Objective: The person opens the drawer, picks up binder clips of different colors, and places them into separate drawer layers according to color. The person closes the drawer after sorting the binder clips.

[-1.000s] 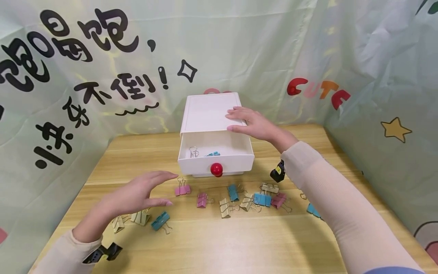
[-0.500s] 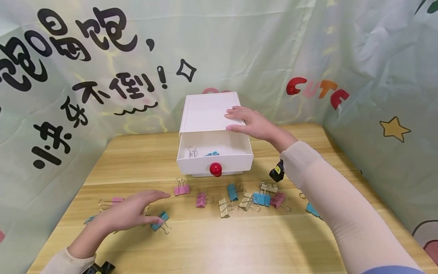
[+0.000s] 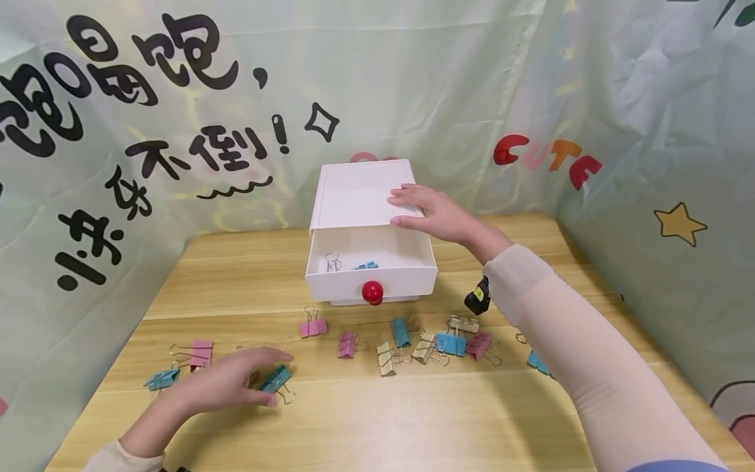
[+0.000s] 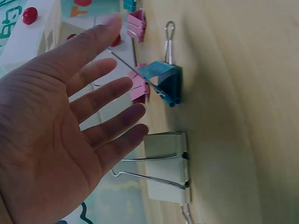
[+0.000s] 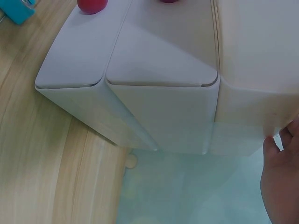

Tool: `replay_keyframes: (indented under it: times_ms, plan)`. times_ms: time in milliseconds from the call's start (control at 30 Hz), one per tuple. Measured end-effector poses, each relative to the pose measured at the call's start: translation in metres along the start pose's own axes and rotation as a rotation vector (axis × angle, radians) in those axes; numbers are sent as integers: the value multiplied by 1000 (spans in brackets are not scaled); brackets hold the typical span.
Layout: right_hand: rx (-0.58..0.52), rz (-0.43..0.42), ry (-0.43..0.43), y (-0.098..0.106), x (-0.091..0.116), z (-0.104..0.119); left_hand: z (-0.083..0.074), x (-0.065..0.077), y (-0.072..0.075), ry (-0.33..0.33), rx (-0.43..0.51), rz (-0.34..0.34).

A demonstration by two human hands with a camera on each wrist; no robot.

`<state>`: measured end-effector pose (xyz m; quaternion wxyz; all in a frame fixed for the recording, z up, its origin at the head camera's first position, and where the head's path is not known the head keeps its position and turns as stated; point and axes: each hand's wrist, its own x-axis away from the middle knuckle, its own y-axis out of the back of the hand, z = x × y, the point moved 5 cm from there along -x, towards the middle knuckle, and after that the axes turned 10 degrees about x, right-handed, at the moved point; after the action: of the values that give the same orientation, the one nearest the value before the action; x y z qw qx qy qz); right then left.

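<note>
Left hand (image 3: 221,385) hovers, fingers apart, by a near-left blue metal binder clip (image 3: 276,378). Right hand (image 3: 435,211), fingers spread, seemingly steadies the far, boxy white plastic drawer unit (image 3: 360,195).

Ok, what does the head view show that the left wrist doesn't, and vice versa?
Head only: the right hand touching the white drawer box, and clips inside the open drawer.
Left wrist only: the palm of the left hand, and the broad face of a cream clip mostly hidden in the head view.
Both: the left hand, the blue clip near it, the drawer box, and the table.
</note>
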<state>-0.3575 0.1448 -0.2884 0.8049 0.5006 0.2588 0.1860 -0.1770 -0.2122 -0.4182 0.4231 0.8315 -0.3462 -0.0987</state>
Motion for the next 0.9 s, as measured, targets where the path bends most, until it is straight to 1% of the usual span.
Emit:
replay_keyframes:
  times_ms: [100, 167, 267, 400, 633, 900]
  plan:
    - [-2, -1, 1, 0, 0, 1, 3, 1, -4, -27, 21, 16]
    - [-2, -3, 4, 1, 0, 1, 4, 0, -6, -50, 18, 20]
    - [-8, -7, 8, 1, 0, 1, 5, -1, -10, -67, -21, 31]
    - [-6, -5, 3, 0, 0, 0, 5, -5, -14, -67, -80, 47]
    - [-10, -9, 0, -1, 0, -1, 5, -9, -15, -67, -135, 27]
    - [-14, 0, -11, -1, 1, -1, 7, -14, -14, -113, -138, 9]
